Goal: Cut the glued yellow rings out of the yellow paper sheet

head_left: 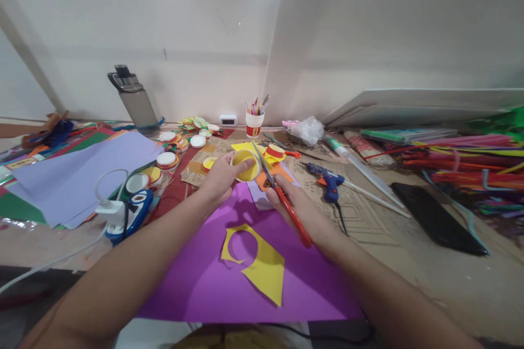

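Fingers of my left hand (221,179) pinch a round yellow paper piece with a pale rim (250,173), the thumb lying across its face. In my right hand (291,199) is a pair of scissors (292,217) with red handles, and its blades point up and away, beside the round piece. Whether the blades touch the paper I cannot tell. Below both hands, a yellow paper scrap (268,264) with a round hole cut from it lies on a large purple sheet (196,283).
A glue gun (331,185) and a black phone (438,218) lie right. Behind stand a cup of pencils (254,122) and a bottle (137,101). At left are lavender sheets (85,174), a blue power strip (133,215) and several small round paper pieces (167,160). Coloured strips (458,163) pile up far right.
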A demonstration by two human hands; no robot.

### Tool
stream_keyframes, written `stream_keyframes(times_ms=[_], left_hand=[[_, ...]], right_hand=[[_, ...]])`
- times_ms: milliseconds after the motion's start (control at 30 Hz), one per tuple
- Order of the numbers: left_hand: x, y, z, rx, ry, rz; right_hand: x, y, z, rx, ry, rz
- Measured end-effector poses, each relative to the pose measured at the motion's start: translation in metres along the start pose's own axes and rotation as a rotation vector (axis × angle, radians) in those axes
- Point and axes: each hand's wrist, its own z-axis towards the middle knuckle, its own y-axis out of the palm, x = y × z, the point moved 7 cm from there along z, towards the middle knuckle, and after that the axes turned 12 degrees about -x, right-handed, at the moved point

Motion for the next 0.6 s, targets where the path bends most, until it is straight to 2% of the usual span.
stream_keyframes(times_ms=[333,500,600], left_hand=[[0.004,0.001,0.000,-0.026,-0.018,0.031],[0.008,-0.002,-0.001,-0.019,-0.063,0.023],[0.009,-0.001,-0.001,-0.016,-0.040,0.006]], right_hand=[[0.004,0.001,-0.002,-0.019,0.012,-0.059],[-0.002,0.001,-0.003,-0.012,0.008,-0.045],[-0.007,0.001,-0.005,0.015,0.017,-0.043]])
